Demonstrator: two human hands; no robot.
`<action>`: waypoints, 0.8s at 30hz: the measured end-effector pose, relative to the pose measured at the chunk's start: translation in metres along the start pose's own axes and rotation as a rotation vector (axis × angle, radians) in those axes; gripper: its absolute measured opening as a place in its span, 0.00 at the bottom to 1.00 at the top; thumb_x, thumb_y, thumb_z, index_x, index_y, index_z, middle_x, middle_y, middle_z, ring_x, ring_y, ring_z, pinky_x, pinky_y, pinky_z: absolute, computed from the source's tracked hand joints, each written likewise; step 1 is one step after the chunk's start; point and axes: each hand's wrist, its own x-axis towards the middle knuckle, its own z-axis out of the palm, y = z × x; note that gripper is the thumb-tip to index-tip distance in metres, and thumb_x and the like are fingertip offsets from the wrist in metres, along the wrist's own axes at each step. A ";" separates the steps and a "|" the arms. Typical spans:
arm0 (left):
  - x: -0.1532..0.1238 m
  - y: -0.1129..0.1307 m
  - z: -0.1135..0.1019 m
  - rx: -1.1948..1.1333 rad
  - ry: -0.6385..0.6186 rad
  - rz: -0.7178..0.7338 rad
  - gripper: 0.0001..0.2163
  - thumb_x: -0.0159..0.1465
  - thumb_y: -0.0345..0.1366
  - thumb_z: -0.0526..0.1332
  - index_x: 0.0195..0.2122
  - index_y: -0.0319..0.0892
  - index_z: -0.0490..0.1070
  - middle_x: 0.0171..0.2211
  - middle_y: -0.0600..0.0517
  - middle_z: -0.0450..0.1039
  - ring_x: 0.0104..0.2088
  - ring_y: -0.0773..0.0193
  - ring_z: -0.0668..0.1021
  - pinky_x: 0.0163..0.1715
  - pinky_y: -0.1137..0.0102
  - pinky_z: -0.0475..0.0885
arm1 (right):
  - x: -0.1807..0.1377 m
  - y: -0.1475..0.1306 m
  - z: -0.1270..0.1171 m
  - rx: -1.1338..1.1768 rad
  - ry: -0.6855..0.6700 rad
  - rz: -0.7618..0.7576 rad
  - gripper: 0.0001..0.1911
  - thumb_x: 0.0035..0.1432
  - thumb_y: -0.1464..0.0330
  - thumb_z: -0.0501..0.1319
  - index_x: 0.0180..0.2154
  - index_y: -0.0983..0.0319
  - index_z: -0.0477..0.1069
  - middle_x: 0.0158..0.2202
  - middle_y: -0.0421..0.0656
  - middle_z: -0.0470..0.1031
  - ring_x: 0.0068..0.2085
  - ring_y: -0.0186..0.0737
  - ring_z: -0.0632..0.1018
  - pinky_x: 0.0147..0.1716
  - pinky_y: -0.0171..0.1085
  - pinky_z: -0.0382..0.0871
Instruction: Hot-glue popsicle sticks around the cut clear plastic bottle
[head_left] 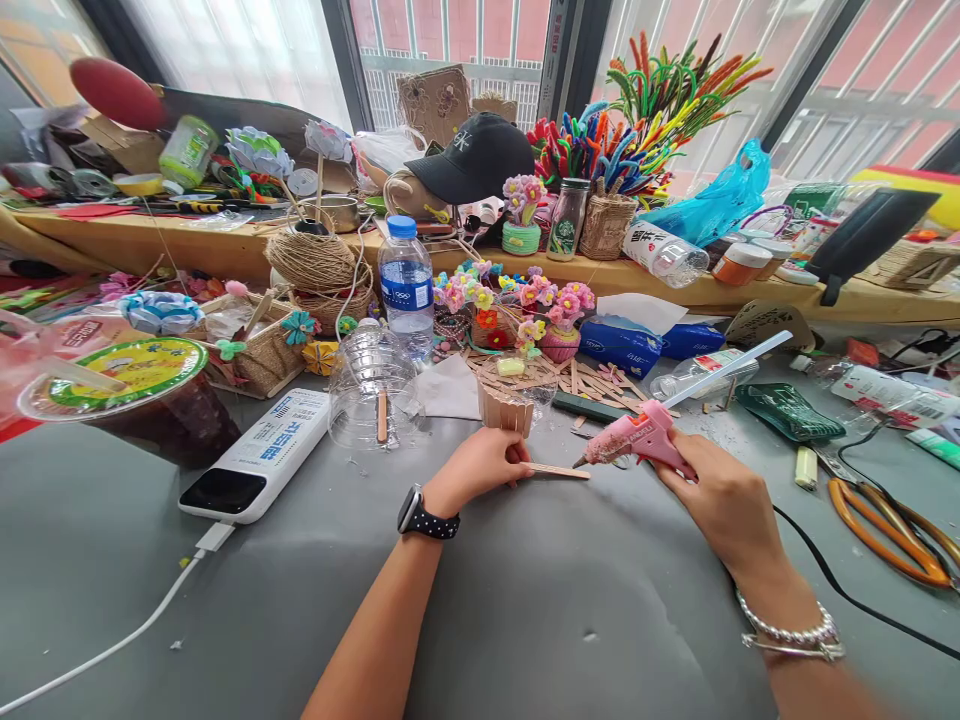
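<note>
Just below the frame's centre, the left hand (487, 462) has its fingers pinched on a flat, pale wooden stick (562, 471); at centre right, the right hand (720, 495) wraps its fingers around a pink plastic glue gun (630, 440).

Glue gun (643, 436) between power bank (262, 450) and scissors (902, 564)

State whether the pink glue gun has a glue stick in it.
Yes, it's in: a pale glue stick juts from the back of the pink glue gun, which the right hand grips.
</note>
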 end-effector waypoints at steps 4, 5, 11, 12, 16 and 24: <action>0.000 -0.001 0.000 0.011 0.003 0.004 0.08 0.52 0.38 0.55 0.27 0.40 0.68 0.23 0.54 0.72 0.25 0.67 0.73 0.24 0.76 0.62 | 0.000 0.000 0.001 0.013 -0.011 -0.003 0.12 0.52 0.67 0.53 0.38 0.64 0.67 0.27 0.41 0.71 0.27 0.35 0.70 0.24 0.32 0.59; 0.000 -0.002 0.000 0.017 0.005 0.007 0.08 0.52 0.38 0.55 0.27 0.40 0.68 0.23 0.54 0.72 0.25 0.67 0.73 0.24 0.76 0.62 | 0.000 0.000 0.001 0.021 -0.021 0.004 0.12 0.51 0.67 0.53 0.38 0.64 0.67 0.26 0.41 0.70 0.27 0.35 0.70 0.24 0.32 0.59; 0.001 -0.004 0.002 0.014 0.017 0.016 0.07 0.52 0.38 0.55 0.27 0.41 0.68 0.22 0.55 0.72 0.25 0.67 0.73 0.24 0.76 0.62 | 0.000 -0.004 0.001 0.063 -0.066 0.032 0.10 0.52 0.67 0.52 0.35 0.63 0.67 0.26 0.42 0.70 0.26 0.35 0.69 0.24 0.32 0.59; 0.001 -0.004 0.002 0.010 0.018 0.018 0.07 0.52 0.38 0.55 0.27 0.41 0.68 0.22 0.55 0.72 0.25 0.67 0.73 0.24 0.76 0.62 | 0.000 -0.005 0.002 0.065 -0.069 0.031 0.10 0.52 0.67 0.52 0.35 0.63 0.67 0.27 0.42 0.70 0.26 0.35 0.69 0.24 0.32 0.58; 0.000 -0.003 0.002 0.002 0.014 0.016 0.07 0.52 0.38 0.55 0.27 0.41 0.68 0.22 0.55 0.72 0.24 0.68 0.73 0.24 0.76 0.62 | 0.000 -0.007 0.003 0.048 -0.050 0.022 0.11 0.52 0.68 0.52 0.37 0.63 0.67 0.26 0.41 0.70 0.27 0.35 0.69 0.24 0.32 0.58; 0.001 -0.004 0.002 0.018 0.021 0.020 0.08 0.51 0.39 0.55 0.27 0.41 0.68 0.22 0.54 0.72 0.25 0.67 0.73 0.24 0.76 0.61 | 0.000 -0.009 0.004 0.021 -0.012 -0.014 0.12 0.52 0.65 0.53 0.37 0.64 0.66 0.25 0.41 0.69 0.25 0.34 0.69 0.23 0.32 0.59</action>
